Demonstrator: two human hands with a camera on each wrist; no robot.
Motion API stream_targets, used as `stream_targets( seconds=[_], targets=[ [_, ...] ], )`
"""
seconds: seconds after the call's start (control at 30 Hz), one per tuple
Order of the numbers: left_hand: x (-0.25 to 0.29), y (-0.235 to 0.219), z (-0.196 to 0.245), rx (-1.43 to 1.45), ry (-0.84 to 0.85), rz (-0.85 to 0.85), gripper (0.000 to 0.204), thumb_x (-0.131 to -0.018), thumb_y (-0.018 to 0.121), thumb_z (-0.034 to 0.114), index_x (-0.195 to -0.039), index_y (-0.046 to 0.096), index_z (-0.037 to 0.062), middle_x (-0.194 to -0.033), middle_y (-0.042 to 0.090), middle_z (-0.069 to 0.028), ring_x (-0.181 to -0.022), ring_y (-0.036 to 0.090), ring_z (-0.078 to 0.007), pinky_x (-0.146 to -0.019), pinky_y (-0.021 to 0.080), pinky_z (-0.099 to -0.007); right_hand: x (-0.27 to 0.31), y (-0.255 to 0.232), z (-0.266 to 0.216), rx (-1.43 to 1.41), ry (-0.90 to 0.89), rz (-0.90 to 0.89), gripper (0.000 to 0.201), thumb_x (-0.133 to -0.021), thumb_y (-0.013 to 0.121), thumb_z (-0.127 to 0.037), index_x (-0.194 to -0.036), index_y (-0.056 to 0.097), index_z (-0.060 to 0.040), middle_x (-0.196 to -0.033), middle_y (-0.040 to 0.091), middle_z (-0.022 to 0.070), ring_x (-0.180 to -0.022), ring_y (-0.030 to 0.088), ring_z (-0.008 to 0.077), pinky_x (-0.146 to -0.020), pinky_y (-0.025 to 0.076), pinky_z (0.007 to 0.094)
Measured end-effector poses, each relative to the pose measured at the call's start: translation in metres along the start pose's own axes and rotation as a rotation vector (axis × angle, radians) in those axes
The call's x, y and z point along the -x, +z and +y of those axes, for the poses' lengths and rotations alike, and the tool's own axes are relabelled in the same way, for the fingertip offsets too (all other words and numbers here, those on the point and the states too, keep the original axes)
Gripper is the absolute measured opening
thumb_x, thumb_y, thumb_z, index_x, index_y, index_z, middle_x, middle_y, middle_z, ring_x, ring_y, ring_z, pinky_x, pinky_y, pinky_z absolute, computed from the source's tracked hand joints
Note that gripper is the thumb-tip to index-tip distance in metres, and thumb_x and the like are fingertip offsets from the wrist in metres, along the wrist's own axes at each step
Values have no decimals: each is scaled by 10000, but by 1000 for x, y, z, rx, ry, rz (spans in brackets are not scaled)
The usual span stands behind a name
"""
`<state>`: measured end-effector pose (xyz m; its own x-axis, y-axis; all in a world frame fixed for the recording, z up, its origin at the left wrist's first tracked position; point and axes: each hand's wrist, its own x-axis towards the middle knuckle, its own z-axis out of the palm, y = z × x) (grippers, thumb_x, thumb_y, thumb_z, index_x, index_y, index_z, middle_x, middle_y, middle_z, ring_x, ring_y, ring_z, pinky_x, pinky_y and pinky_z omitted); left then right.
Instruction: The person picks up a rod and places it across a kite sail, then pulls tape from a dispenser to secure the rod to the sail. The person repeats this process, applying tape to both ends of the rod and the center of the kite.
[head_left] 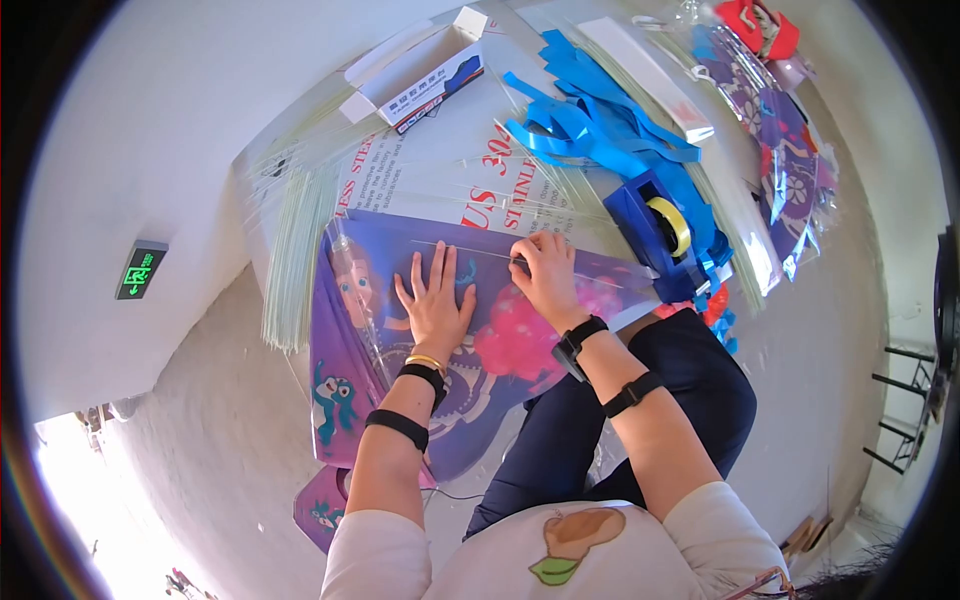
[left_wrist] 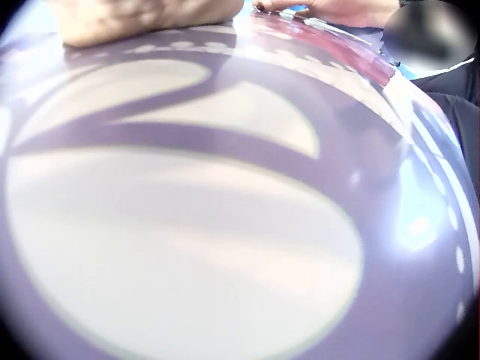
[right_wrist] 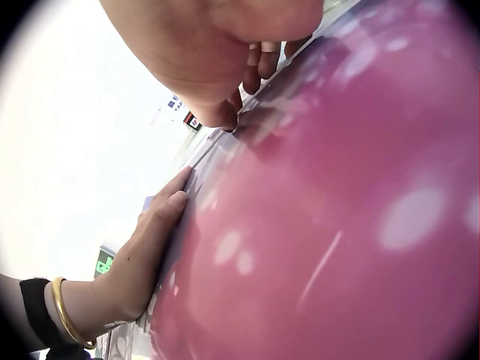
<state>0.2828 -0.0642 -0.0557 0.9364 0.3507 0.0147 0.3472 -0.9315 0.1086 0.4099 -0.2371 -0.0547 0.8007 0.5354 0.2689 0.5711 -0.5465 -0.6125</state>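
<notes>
A glossy purple printed plastic piece (head_left: 460, 420) with cartoon figures and a pink patch lies across the table edge and lap. The left hand (head_left: 437, 305) rests flat on it, fingers spread; the left wrist view shows this palm (left_wrist: 150, 21) close over the print. Right of it, the right hand (head_left: 550, 280) has curled fingers and pinches the piece's far edge, where a thin clear line runs. In the right wrist view the right fingertips (right_wrist: 231, 118) meet that edge above the pink print (right_wrist: 360, 202), with the left hand (right_wrist: 142, 255) beside it.
A blue tape dispenser (head_left: 655, 235) stands right of the right hand, near blue ribbons (head_left: 600, 135). Clear thin strips (head_left: 300, 250) lie at the left. An open white box (head_left: 425, 80) and a long white box (head_left: 650, 80) are farther back, with wrapped purple pieces (head_left: 785, 150) at the right.
</notes>
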Motion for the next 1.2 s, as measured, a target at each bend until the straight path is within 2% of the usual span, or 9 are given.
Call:
stream_targets(
  seconds=[0.37,0.47,0.57,0.6,0.7,0.77,0.87,1.2],
  targets=[
    [0,2,-1,-15,12,14,740,-980,545,476,-1631,316,208,-1694,276,34,-1557,200,-324,-1222,104,-669,-1,1,0,0,6,-16,303,-753,829,-126,-992,644,-149,-1065,573,47,-1072,542,303,-904,400,477],
    [0,1,0,-23,7,7,741,-982,546,475,-1633,313,212,-1697,271,36,-1558,197,-324,-1223,105,-667,1,-4,1,0,9,-1,309,-771,808,-124,-1033,645,-137,-1079,581,54,-1080,544,305,-908,408,473],
    [0,0,1,-12,11,2,735,-988,543,475,-1635,310,217,-1703,258,48,-1560,194,-326,-1227,101,-666,9,-16,-2,27,-43,-36,348,-834,731,-114,-1167,637,-78,-1151,598,79,-1145,547,309,-958,422,465],
    [-1,0,0,-16,4,-1,731,-990,541,475,-1635,310,218,-1705,254,52,-1561,193,-326,-1228,99,-666,14,-24,-5,37,-40,-34,348,-834,731,-114,-1167,637,-78,-1151,598,79,-1145,547,309,-958,422,465],
    [0,1,0,-30,8,-1,727,-994,537,464,-1636,305,213,-1706,252,52,-1559,199,-323,-1232,102,-655,38,-40,-10,122,-13,-65,409,-849,700,-109,-1243,619,-38,-1231,591,100,-1207,535,313,-1013,416,470],
    [0,0,1,-50,10,4,731,-995,540,448,-1641,291,211,-1708,249,48,-1558,205,-319,-1232,107,-646,53,-46,-10,185,66,-116,476,-864,675,-116,-1317,586,2,-1328,568,116,-1269,515,309,-1068,402,465],
    [0,3,-1,-51,6,6,734,-997,521,478,-1644,284,225,-1710,236,67,-1565,189,-318,-1232,103,-664,63,-48,-8,216,90,-146,518,-873,670,-129,-1360,564,11,-1393,546,117,-1316,493,303,-1099,391,460],
    [0,2,0,-37,5,6,737,-995,527,465,-1646,279,222,-1710,237,65,-1565,194,-318,-1233,101,-666,62,-49,-5,216,83,-162,525,-886,670,-155,-1370,556,11,-1408,539,113,-1330,486,302,-1106,388,460]
  ],
)
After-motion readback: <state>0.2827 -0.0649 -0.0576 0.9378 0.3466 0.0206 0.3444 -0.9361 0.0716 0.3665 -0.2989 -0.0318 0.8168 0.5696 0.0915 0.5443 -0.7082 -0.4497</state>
